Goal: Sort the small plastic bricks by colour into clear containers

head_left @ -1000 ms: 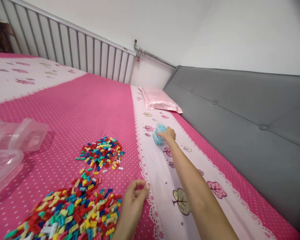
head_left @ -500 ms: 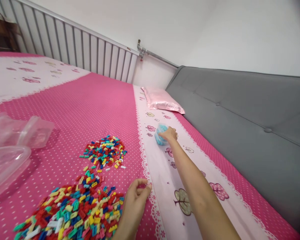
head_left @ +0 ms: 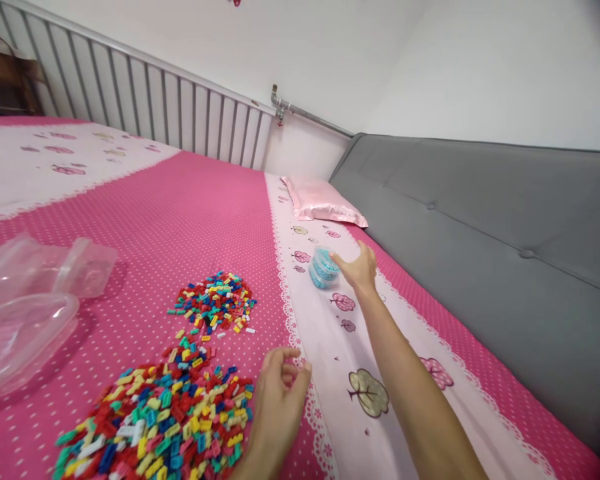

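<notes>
Two stacked clear round tubs (head_left: 324, 269) filled with light-blue pieces stand on the pale printed strip of the bedcover. Just right of them is my right hand (head_left: 359, 268), its thumb stretched toward the upper tub and its fingers apart, with nothing in its grasp. Low in the middle, my left hand (head_left: 283, 393) hovers half curled beside the lace edge, thumb and fingers apart and nothing between them. To its left lies a large heap of small coloured plastic bricks (head_left: 170, 420). Beyond that heap is a smaller pile of the same bricks (head_left: 217, 300).
At the left lie clear plastic containers (head_left: 80, 270) and an oval clear lid or shallow box (head_left: 25, 347). A pink satin pillow (head_left: 323, 200) rests at the far end. The grey padded headboard (head_left: 480, 220) bounds the right side; a white radiator (head_left: 150, 87) runs along the wall.
My right hand has let go of the blue-filled tubs and drawn back to the right, its fingers spreading. The tubs stay in place. My left hand has hardly moved.
</notes>
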